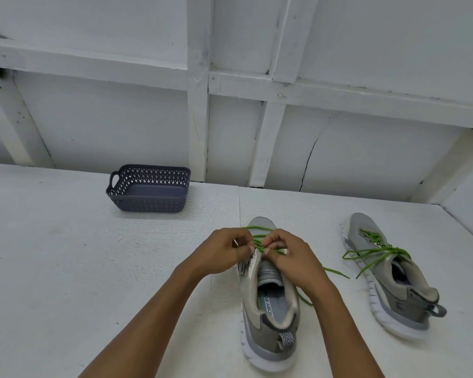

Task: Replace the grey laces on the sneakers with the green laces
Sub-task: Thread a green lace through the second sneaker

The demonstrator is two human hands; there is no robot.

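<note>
Centrally on the white table (66,268), close to its near edge, a grey sneaker (268,331) is stood on its thick white sole, heel towards the near edge and toe towards the far edge. Its upper is made of grey mesh with darker grey panels at the heel, the collar lining is pale beige, and a printed insole can be read in part through the opening. A green lace (260,238) is threaded across its upper eyelets; one loose end is trailed over the table to the sneaker's right side.

The left hand (224,252) is held over the sneaker's throat with fingers curled, and the lace is pinched between thumb and fingertips. The right hand (287,257) is set just beside it, fingers likewise curled and pinched on the same lace (the exact eyelet under the fingers cannot be told). The two hands are almost touching above the tongue.

Nearer the table's right edge, a second sneaker (393,290) of the same make is placed well apart from the first, its toe angled towards the far edge. It is laced with a second green lace (377,251), whose long ends are spread loosely across its side and onto the table.

Near the far edge, left of centre, a dark blue perforated basket (148,203) with a side handle is seen.
</note>
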